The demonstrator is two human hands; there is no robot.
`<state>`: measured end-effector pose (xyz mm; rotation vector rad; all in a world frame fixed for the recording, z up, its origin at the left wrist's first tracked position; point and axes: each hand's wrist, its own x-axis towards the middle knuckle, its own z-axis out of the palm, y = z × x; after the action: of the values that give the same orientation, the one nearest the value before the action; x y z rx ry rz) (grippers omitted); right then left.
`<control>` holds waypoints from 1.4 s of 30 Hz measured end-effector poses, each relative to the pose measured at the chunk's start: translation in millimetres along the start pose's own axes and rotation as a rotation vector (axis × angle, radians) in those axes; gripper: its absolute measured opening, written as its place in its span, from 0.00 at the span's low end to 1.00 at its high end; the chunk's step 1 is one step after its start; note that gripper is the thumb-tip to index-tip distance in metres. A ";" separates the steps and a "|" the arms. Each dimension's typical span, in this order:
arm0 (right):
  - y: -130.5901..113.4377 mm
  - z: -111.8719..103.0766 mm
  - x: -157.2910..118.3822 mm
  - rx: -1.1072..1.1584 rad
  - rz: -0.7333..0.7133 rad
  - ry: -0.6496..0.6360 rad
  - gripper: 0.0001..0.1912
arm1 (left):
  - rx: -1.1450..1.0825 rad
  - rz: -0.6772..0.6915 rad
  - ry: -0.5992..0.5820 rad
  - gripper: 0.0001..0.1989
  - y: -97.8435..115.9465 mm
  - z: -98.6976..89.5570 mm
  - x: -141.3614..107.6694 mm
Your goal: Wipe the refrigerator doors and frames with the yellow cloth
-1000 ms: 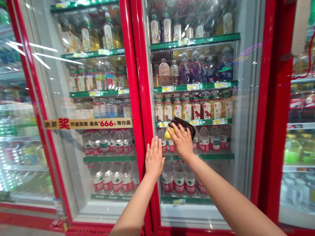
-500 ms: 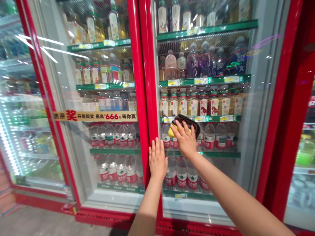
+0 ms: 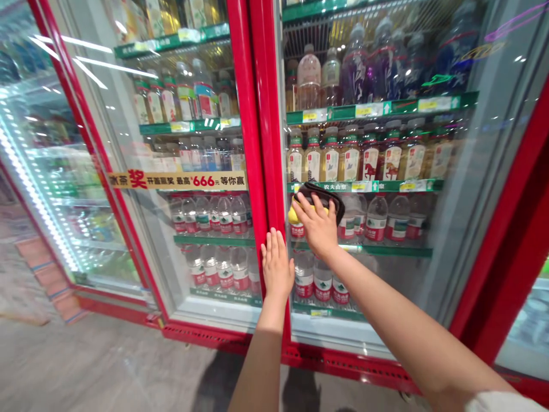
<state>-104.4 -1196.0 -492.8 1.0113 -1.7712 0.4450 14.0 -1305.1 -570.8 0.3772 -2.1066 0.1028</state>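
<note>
The right hand's (image 3: 317,226) fingers are spreading and bending over a folded dark cloth (image 3: 338,207) with a yellow side, holding it against the right glass door (image 3: 424,274), near that door's left edge. The thumb's grip is not showing clearly, so the cloth could be slipping out if pressure slackens or the fold bunches. The left hand's (image 3: 278,268) fingers are stretching out straight, grasping nothing, lying on the red door frame (image 3: 271,143) to the left. They are resting close beside the seam between the doors; a door shifting there could be pinching them. Beyond the glass, bottles (image 3: 376,220) are standing in rows; a hard shove jolting the door could be rattling them. To the far left, a yellow sticker strip (image 3: 180,181) is crossing the neighbouring door.
</note>
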 end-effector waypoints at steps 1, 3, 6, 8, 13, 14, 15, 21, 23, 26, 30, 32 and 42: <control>-6.0 4.8 -4.4 0.016 -0.070 -0.019 0.29 | -0.001 -0.010 -0.001 0.49 0.0 -1.7 -2.1; -9.7 12.2 -25.7 0.045 -0.248 -0.062 0.28 | 0.003 -0.024 -0.012 0.47 -1.6 -5.5 -7.4; -2.9 11.5 -58.5 0.073 -0.411 -0.133 0.24 | 0.017 -0.015 -0.055 0.45 -7.5 -12.1 -14.0; -2.9 3.5 -62.2 0.075 -0.358 -0.154 0.24 | 0.025 0.008 -0.089 0.44 -11.6 -16.7 -15.9; -35.1 -12.0 -22.8 0.076 -0.232 -0.048 0.27 | 0.057 0.040 -0.149 0.34 -18.5 -23.5 -21.0; -40.9 -11.8 -13.7 0.076 -0.298 -0.045 0.25 | 0.066 0.047 -0.161 0.31 -20.6 -23.6 -23.3; -44.6 -11.3 -4.6 0.071 -0.373 -0.053 0.24 | 0.076 0.056 -0.170 0.30 -23.3 -23.4 -25.7; -35.3 -31.6 73.9 -0.032 -0.406 -0.029 0.23 | 0.126 0.172 -0.149 0.40 -43.2 -21.4 -31.2; -32.9 -44.2 103.9 -0.053 -0.340 -0.008 0.23 | 0.126 0.185 -0.140 0.43 -46.1 -21.2 -30.2; -34.5 -50.4 123.4 -0.044 -0.320 -0.001 0.22 | 0.106 0.173 -0.133 0.45 -46.3 -18.1 -31.9; -38.9 -31.3 88.0 -0.017 -0.387 -0.027 0.23 | 0.089 0.150 -0.135 0.45 -45.6 -6.5 -45.0; -40.3 -16.9 57.9 0.004 -0.430 -0.050 0.24 | 0.093 0.148 -0.152 0.44 -45.8 0.5 -55.4; -56.2 44.2 -70.2 0.109 -0.536 -0.134 0.22 | 0.100 0.127 -0.333 0.35 -48.8 17.4 -112.2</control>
<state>-75.2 -1229.1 -582.7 1.5636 -1.5183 0.1369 70.2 -1329.8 -678.1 0.3378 -2.4608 0.2343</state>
